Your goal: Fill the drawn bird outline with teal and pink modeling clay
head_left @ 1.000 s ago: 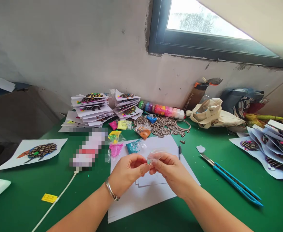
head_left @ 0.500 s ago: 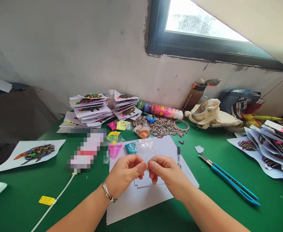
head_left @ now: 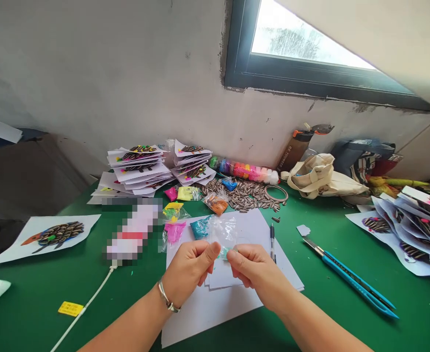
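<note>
My left hand (head_left: 189,271) and my right hand (head_left: 253,269) meet over a stack of white paper sheets (head_left: 218,303) on the green table (head_left: 328,303). Both pinch a small clear plastic bag (head_left: 225,234) that stands up between the fingertips, with a bit of pale teal clay at its bottom. A silver bracelet (head_left: 167,297) circles my left wrist. Small bags of coloured clay (head_left: 174,230) lie just beyond the hands. A pile of striped sunflower seeds (head_left: 247,193) lies farther back.
Stacks of finished seed pictures (head_left: 141,164) sit at the back left, more (head_left: 413,225) at the right, one (head_left: 53,233) alone at left. A blue utility knife (head_left: 350,276), a pen (head_left: 272,234), a white cable (head_left: 86,305), a canvas bag (head_left: 321,178) and a bottle (head_left: 295,146) are around.
The clear bag now stands up higher between my fingertips. Both hands have dropped slightly toward me; the camera has tilted a little.
</note>
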{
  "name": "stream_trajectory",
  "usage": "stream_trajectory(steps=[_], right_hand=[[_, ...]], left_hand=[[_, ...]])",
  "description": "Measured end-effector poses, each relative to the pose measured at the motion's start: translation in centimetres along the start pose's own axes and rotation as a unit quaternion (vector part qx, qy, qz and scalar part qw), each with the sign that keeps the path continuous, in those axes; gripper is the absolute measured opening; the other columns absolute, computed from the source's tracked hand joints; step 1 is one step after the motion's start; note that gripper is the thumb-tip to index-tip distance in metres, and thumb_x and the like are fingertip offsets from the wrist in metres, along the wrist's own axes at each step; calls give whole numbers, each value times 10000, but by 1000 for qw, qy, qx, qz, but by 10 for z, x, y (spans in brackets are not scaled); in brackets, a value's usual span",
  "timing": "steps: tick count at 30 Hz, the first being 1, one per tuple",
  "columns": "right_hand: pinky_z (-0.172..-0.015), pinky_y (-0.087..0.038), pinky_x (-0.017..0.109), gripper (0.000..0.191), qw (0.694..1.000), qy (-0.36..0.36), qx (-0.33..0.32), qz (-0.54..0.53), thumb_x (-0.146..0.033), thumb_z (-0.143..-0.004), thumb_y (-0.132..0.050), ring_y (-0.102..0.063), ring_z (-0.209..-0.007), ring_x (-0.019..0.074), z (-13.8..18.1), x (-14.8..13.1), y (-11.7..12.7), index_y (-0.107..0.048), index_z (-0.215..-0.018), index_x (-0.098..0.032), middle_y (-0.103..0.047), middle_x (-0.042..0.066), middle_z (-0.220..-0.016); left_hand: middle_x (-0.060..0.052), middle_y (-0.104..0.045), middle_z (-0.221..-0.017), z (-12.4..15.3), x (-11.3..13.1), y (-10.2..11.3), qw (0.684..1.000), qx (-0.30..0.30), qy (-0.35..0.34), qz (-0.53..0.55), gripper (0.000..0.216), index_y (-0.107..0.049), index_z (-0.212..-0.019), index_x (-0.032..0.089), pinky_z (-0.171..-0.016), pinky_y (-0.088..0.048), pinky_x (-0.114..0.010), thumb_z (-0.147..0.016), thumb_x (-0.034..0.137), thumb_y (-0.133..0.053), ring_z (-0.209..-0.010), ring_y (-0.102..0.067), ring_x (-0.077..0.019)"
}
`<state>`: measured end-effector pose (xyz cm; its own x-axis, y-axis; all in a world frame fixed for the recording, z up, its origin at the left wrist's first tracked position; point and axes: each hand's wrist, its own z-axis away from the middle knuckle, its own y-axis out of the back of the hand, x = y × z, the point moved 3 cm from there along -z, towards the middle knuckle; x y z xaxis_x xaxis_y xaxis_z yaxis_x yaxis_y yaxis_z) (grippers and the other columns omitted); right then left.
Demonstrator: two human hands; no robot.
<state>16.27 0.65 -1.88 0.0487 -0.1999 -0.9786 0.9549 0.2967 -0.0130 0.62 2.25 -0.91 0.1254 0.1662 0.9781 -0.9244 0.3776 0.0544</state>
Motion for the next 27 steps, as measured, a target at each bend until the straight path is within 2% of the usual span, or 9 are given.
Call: stream_trajectory(steps=[2,5,8,11,13,18,22,25,27], right_hand=[[-464,-292,212,443,1000,-1,2,-6,-505,-841,-542,-390,-449,73,0,-2,1,-548,-568,-156,-443,-43,-455],[-519,-383,232,382,999,-5,-36,-13,-491,-831,-558,-491,-496,100,0,-5,0,-615,-667,-151,-557,-9,-539],[-563,-426,252,360,996,-8,-76,-35,-484,-830,-561,-536,-543,116,0,-8,-2,-654,-752,-145,-606,15,-626],[-590,-434,258,326,996,-1,-83,-37,-446,-837,-568,-538,-575,118,-1,-10,-1,-661,-756,-144,-604,18,-659],[-595,-428,250,285,997,18,-71,-32,-419,-814,-611,-526,-603,116,-1,-12,1,-653,-741,-148,-591,13,-676],[-595,-405,233,206,998,57,-6,-31,-368,-789,-660,-493,-639,109,-1,-16,6,-650,-845,-170,-562,-7,-700],[-585,-418,249,262,997,61,-1,-50,-383,-811,-634,-501,-599,115,-1,-15,6,-639,-688,-152,-556,-1,-622],[-584,-426,244,240,995,63,38,-70,-359,-801,-649,-501,-596,110,-2,-12,6,-654,-677,-153,-556,-4,-617],[-604,-442,248,212,993,65,52,-85,-353,-792,-659,-517,-617,114,-3,-10,4,-674,-710,-158,-574,0,-651]], left_hand=[[24,-471,-409,0,0,-2,1000,-24,-1,16,558,-539,-554,167,-474,-354,-237,-767,680,-498,-412,-427,-99],[-9,-579,-545,0,3,-3,998,-46,-5,47,452,-590,-635,153,-545,-426,-249,-750,590,-598,-522,-519,-126],[-13,-592,-571,-1,6,-2,998,-41,-6,54,368,-583,-624,151,-573,-442,-251,-770,486,-623,-555,-526,-126],[-12,-605,-600,-1,6,0,997,-44,-4,67,315,-612,-719,150,-584,-447,-259,-761,462,-623,-581,-541,-137],[-5,-595,-582,0,7,1,997,-47,0,57,310,-612,-738,152,-573,-439,-263,-760,461,-612,-564,-536,-139],[32,-492,-449,4,7,1,997,-67,2,-28,335,-568,-640,161,-524,-366,-246,-805,452,-554,-455,-445,-107],[38,-439,-411,3,4,2,998,-49,-17,-26,459,-532,-579,164,-493,-326,-238,-824,552,-512,-424,-393,-92],[12,-500,-448,1,1,3,999,-24,-26,33,572,-560,-617,157,-500,-355,-241,-790,691,-452,-452,-444,-106],[-6,-566,-536,-1,1,2,998,-25,-28,57,536,-592,-683,148,-538,-398,-244,-731,680,-555,-526,-503,-123]])
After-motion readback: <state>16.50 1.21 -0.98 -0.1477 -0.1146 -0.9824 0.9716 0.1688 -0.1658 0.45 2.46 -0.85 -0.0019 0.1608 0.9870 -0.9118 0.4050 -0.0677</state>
